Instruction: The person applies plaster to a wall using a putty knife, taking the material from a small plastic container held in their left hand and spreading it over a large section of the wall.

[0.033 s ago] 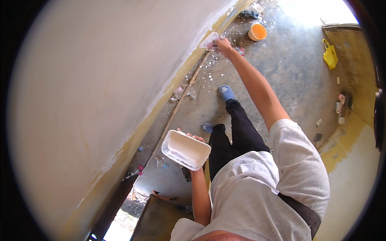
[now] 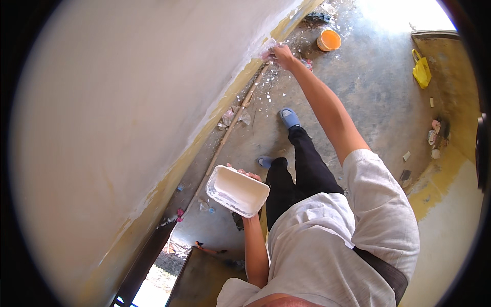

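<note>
My left hand [image 2: 252, 175] grips a white rectangular plastic tray [image 2: 235, 188] from beneath, its inside coated pale with smears along one edge. Up at the wall, my right hand [image 2: 281, 55] is closed on a flat pale tool [image 2: 267, 50], probably a scraper blade, held against the white-smeared band of the wall [image 2: 123, 128] just above its yellowed lower strip. The tool's edge is too blurred to make out clearly.
A wooden pole [image 2: 230, 128] lies along the wall's foot among bits of debris [image 2: 227, 116]. An orange bucket [image 2: 329, 39] stands on the concrete floor [image 2: 353, 97]. A yellow bag [image 2: 421, 70] is by the right wall. A doorway [image 2: 161, 273] shows at lower left.
My right hand and its tool have shifted very slightly along the wall. The tray in my left hand is almost unmoved.
</note>
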Available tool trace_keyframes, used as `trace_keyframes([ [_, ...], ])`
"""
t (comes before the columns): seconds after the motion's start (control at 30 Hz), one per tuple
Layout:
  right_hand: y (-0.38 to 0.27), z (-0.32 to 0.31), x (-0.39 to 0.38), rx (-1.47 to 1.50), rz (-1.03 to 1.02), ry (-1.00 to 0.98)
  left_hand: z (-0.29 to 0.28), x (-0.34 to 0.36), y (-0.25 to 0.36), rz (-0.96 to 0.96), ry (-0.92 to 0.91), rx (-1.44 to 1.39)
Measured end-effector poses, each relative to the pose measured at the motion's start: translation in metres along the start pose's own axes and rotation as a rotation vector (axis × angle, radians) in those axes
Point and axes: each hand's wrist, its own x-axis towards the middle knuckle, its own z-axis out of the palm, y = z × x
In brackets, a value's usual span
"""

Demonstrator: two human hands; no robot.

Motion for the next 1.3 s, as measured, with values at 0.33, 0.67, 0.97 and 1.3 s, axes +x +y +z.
trace_keyframes([
  [0.33, -0.085, -0.028, -0.035, 0.418, -0.177, 0.12, 0.001, -0.004, -0.012, 0.05, -0.002, 0.038],
  [0.67, 0.015, -0.006, -0.002, -0.356, -0.167, 0.565, -0.007, -0.015, -0.011, 0.015, 0.032, 0.038],
  [0.97, 0.055, 0.086, -0.011, -0.189, -0.32, 0.568, -0.048, -0.05, 0.04, 0.064, 0.041, 0.064],
  [1.3, 0.093, 0.185, -0.058, -0.228, -0.385, 0.51, -0.093, -0.095, 0.116, 0.111, 0.012, -0.012],
])
